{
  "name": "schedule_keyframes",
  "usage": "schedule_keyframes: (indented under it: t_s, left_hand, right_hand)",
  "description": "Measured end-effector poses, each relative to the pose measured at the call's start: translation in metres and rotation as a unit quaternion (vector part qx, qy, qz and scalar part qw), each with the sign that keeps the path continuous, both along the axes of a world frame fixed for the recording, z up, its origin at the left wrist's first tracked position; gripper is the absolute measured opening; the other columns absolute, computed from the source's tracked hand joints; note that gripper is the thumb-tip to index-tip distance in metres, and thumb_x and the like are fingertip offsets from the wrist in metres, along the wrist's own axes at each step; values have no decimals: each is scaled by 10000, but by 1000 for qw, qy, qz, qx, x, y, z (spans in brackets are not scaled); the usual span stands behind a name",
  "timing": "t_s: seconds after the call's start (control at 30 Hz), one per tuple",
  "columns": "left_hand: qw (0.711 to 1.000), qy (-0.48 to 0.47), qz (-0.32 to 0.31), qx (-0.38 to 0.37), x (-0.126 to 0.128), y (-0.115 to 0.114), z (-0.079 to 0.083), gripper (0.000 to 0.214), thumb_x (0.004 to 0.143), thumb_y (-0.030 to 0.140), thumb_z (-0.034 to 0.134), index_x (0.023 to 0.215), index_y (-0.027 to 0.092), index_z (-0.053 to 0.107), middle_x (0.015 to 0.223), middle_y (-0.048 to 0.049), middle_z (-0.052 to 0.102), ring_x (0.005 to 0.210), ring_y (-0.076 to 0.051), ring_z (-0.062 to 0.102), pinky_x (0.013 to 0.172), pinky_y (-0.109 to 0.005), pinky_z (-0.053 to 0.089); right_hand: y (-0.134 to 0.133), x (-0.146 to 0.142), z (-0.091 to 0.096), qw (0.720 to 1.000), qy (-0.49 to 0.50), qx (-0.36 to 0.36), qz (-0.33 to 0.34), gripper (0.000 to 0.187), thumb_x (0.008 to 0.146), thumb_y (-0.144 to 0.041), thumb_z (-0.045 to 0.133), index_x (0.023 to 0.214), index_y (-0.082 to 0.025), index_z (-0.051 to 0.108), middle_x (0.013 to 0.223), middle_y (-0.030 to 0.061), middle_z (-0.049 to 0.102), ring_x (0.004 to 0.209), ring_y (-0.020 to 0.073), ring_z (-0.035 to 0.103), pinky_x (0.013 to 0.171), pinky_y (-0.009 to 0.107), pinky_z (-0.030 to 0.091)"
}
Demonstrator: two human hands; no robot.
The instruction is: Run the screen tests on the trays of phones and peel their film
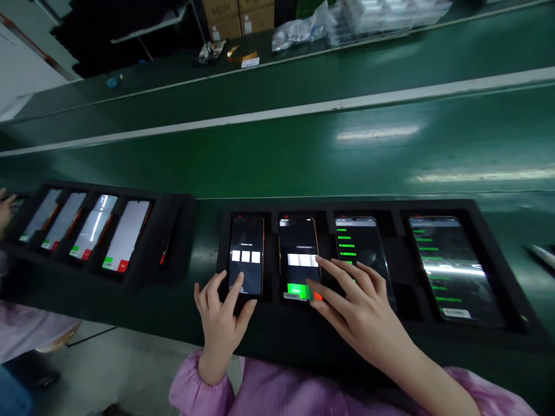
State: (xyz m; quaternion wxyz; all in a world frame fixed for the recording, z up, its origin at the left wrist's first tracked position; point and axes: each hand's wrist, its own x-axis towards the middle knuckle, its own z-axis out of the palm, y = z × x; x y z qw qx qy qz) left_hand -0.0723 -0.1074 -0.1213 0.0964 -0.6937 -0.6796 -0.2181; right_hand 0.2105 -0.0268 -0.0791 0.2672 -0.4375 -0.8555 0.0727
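Four slots of a black foam tray [303, 207] in front of me hold smartphones, screens up and lit. My left hand [221, 315] has its fingers spread, the index fingertip over the lower screen of the leftmost smartphone [246, 231], which reads "Vibrator test" above three white squares. Over the second smartphone [297, 234] reaches my right hand [362, 306], fingers apart, fingertips by its white squares and its green and red buttons. That hand partly hides the third smartphone [359, 231], which shows green text lines. The rightmost smartphone [451, 260] also lists green lines.
To the left, another black tray [143, 268] carries several smartphones with pale screens. A co-worker's hand [5, 208] is at the far left edge. A pen-like object [541, 254] lies at right. Plastic bags [303, 32] and cardboard boxes [240, 20] stand beyond the green bench [277, 156].
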Motion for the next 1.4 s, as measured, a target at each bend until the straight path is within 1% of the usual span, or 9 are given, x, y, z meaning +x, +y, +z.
schedule_keyframes:
  t_s: [0.1,0.23,0.4,0.53,0.67,0.87,1.0,1.23,1.4]
  left_hand:
    - [1000,1,14,-14,4,11,12,377,1059,502,575,1316,276,732,1343,-120,626,1213,-301,582,1264,-731,194]
    - [999,14,22,-46,10,28,24,526,1052,640,501,1418,301,668,1511,-150,553,1370,-392,514,1219,-842,137]
    - [996,-44,74,22,7,18,20,620,1023,670,550,1447,222,607,1460,-178,575,1375,-367,557,1259,-723,254]
    - [992,-88,91,-1,-2,-6,9,630,1019,628,588,1499,224,535,1413,-155,626,1346,-341,592,1275,-682,276]
    - [991,-101,88,-15,-4,-24,4,585,1031,558,600,1508,232,509,1405,-146,639,1343,-317,600,1259,-640,345]
    - [990,-97,97,-37,2,-26,9,552,1049,542,569,1501,230,522,1427,-152,605,1360,-298,587,1179,-559,472]
    - [990,-86,99,-60,4,-21,14,500,1049,554,563,1439,242,600,1455,-149,579,1373,-315,564,1208,-605,426]
    - [990,-53,96,-84,7,-14,17,545,1057,619,501,1472,283,608,1569,-163,482,1464,-374,463,1250,-723,277]
    - [993,-74,88,-19,8,-19,21,608,1054,632,495,1505,227,550,1531,-181,510,1444,-350,493,1281,-666,274]
  right_hand:
    - [-4,0,-10,1000,-2,-9,-14,404,1126,-487,449,1119,-280,797,1460,74,670,1313,303,591,1104,516,359]
    - [-5,-1,-13,1000,4,0,-17,376,1125,-465,468,1141,-279,793,1452,77,675,1311,293,595,1112,508,358]
    - [-6,-2,-15,999,22,-4,-23,325,1113,-449,515,1158,-288,794,1446,71,681,1317,288,598,1139,508,356]
    - [-8,-4,-16,999,31,-8,-38,265,1090,-423,574,1161,-296,796,1445,65,684,1312,293,601,1175,529,333]
    - [-10,-6,-17,997,47,-3,-65,324,1102,-468,530,1133,-309,810,1422,63,701,1309,320,602,1204,592,284]
    - [-10,-8,-17,997,46,-10,-64,364,1108,-471,503,1108,-309,830,1428,58,698,1272,353,627,1156,613,324]
    - [-10,-7,-16,997,49,-4,-65,363,1105,-471,510,1110,-308,834,1419,60,702,1261,371,634,1137,621,341]
    - [-9,-7,-15,998,34,15,-56,336,1105,-427,522,1107,-292,830,1411,68,707,1247,360,638,1126,604,351]
    - [-9,-8,-15,997,45,-6,-64,350,1106,-458,508,1106,-305,824,1415,57,706,1266,349,631,1157,606,330]
